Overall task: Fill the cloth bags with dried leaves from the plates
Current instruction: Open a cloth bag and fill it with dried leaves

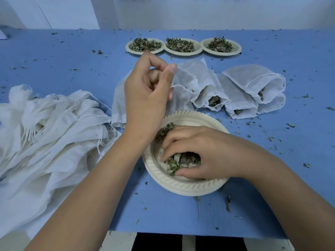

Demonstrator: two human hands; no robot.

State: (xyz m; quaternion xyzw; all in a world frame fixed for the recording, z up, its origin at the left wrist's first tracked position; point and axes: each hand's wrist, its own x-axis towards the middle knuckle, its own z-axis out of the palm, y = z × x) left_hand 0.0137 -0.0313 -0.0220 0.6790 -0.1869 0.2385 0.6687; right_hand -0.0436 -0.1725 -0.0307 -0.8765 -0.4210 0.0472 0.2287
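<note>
Judging roughly, few white cloth bags [239, 98] were filled, most left; another bag [184, 77] was pinched by left grip [150, 87], dried leaves [172, 164] clutched by right grip [199, 153].

Sheer white cloth bags [253, 84], matt ribbed plate [181, 185]

A blue table against a pale wall

We see a blue table cover [272, 205] running across the whole view, its near edge ending above a strip of pale floor [119, 241]. Behind its far edge stands a white wall [199, 13]. A small white scrap [2, 35] lies at the cover's far left edge.
</note>
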